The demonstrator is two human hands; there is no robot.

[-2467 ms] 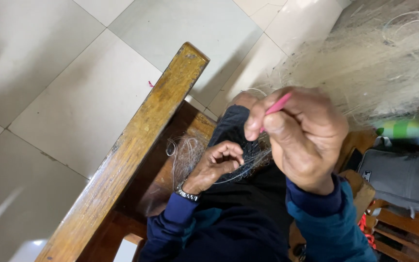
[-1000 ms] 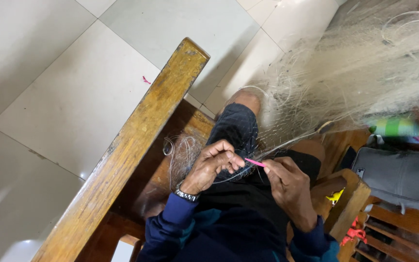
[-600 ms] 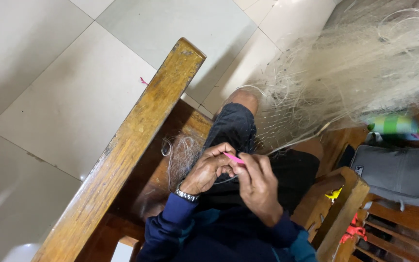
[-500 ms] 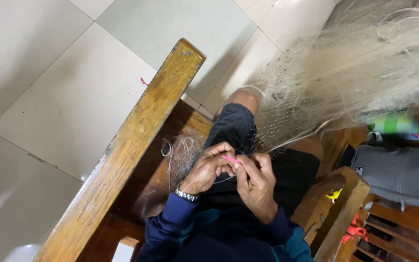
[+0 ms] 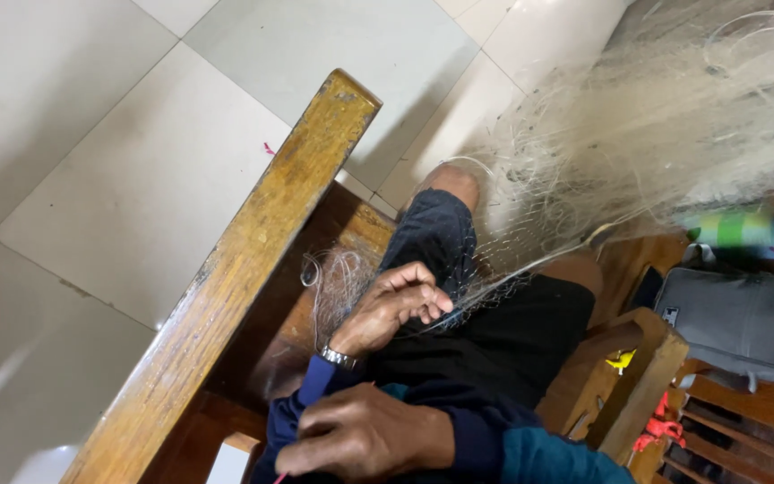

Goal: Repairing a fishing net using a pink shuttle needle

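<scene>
Two hands in view here. Our left hand (image 5: 398, 305) sits over our lap with its fingers curled, pinching a strand of the pale fishing net (image 5: 638, 152) where it runs across our dark shorts (image 5: 494, 332). From that pinch the net spreads up and to the right into a big tangled heap on the tile floor (image 5: 136, 161). Our right hand (image 5: 360, 439) is low by our chest, closed in a loose fist; a bit of pink shows just under it, but we can't tell what it grips. A wooden armrest (image 5: 253, 269) runs beside our left wrist, and a grey bag (image 5: 745, 323) lies well off to the right.
</scene>
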